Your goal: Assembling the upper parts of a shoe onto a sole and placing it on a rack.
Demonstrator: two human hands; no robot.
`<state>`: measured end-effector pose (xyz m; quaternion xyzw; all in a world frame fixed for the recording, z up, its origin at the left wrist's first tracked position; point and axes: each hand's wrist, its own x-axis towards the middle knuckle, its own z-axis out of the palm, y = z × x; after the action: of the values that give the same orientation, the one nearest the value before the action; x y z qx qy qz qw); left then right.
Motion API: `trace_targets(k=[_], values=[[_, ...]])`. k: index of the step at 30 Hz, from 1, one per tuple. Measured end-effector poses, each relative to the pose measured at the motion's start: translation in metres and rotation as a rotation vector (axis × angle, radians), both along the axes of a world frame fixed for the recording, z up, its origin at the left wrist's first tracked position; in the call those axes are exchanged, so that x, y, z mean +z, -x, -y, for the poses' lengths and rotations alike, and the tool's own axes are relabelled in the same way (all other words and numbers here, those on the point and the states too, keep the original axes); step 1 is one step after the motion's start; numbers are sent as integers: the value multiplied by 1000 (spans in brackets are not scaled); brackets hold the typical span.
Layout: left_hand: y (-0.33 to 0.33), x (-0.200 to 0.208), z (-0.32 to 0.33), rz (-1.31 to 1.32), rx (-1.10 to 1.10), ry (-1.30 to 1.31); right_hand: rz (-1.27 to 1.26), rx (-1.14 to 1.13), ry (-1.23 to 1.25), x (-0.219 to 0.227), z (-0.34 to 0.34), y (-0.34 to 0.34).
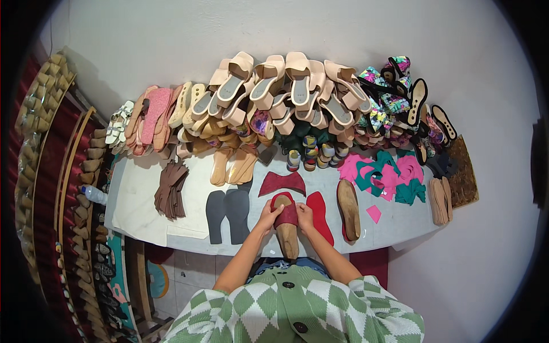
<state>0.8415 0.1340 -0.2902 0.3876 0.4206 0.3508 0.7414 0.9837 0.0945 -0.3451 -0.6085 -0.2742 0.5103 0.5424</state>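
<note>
Both my hands grip a brown shoe last (287, 242) with a dark red upper (288, 215) wrapped across its front, held at the table's near edge. My left hand (270, 218) is closed on the upper's left side, and my right hand (305, 217) pinches its right side. Just beyond lies a loose dark red upper piece (282, 183). A bright red sole (319, 218) rests right of my right hand. Dark grey sole pieces (236, 211) lie left of my left hand. Another last (347, 210) stands over a red sole farther right.
Heeled beige sandals (300, 80) are piled along the wall at the table's (140, 200) back. Pink and green scraps (383, 174) lie to the right, a stack of brown strips (171, 190) to the left. Shelves of lasts (91, 166) and a plastic bottle (94, 194) are at far left.
</note>
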Motion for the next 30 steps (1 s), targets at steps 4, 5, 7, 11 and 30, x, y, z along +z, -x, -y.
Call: trace_targets(k=[4, 5, 7, 11, 30], values=[[1, -3, 1, -19, 23, -13, -97, 106, 140, 27, 2, -11], [2, -4, 1, -28, 54, -16, -98, 107, 141, 35, 3, -13], [2, -1, 1, -10, 43, -21, -168, 271, 139, 48, 8, -19], [-2, 0, 4, -10, 73, -78, -55, 433, 56, 58, 9, -24], [21, -11, 5, -114, -71, -197, -298, 315, 188, 70, 36, -17]])
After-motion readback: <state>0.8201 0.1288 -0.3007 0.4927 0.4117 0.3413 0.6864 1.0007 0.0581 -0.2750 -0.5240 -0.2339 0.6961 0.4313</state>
